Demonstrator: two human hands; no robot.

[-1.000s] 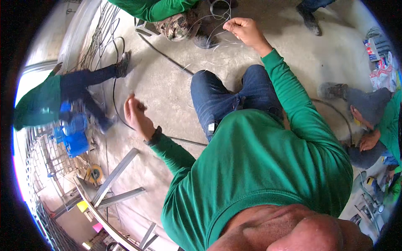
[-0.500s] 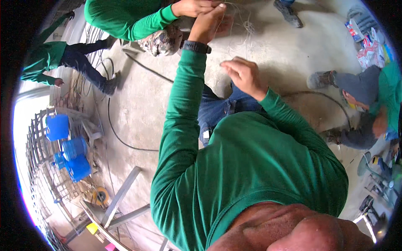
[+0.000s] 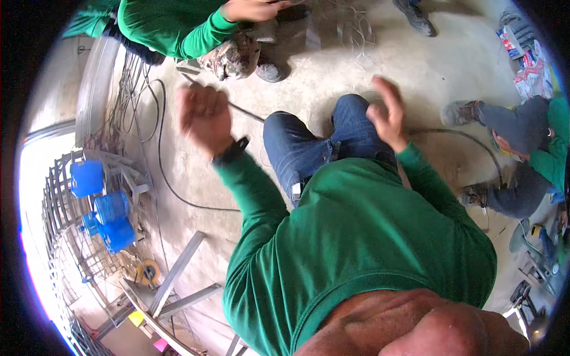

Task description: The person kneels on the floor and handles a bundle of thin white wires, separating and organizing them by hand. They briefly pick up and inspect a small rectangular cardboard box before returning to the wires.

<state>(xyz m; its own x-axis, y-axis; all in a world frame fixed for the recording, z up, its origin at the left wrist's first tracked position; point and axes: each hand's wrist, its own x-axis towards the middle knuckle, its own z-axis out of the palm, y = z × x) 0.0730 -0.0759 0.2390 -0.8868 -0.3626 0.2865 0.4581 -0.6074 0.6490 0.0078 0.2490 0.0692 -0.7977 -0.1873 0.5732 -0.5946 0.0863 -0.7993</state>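
My left hand (image 3: 205,118), with a black watch (image 3: 230,151) on the wrist, is raised at the left of my knees. Its fingers look bent but are smeared by motion, and no object shows in it. Above my right thigh is my right hand (image 3: 389,115), thumb and fingers apart, holding nothing visible. Ahead, beyond both hands, thin pale wire (image 3: 359,29) hangs in loose, blurred strands. Close by it, a co-worker's hand (image 3: 255,10) reaches in from a green sleeve; what it holds is unclear.
Black cable (image 3: 163,178) curves over the concrete floor (image 3: 196,154). Blue water containers (image 3: 113,207) stand at left beside metal framing (image 3: 178,267). A seated person's leg (image 3: 516,124) is at right, near packages (image 3: 528,77). Another person's shoe (image 3: 418,21) is at the far side.
My left hand has drawn away from the co-worker's hands and wire, coming back and left. My right hand has shifted right, its fingers spreading. The person walking at left has moved farther off.
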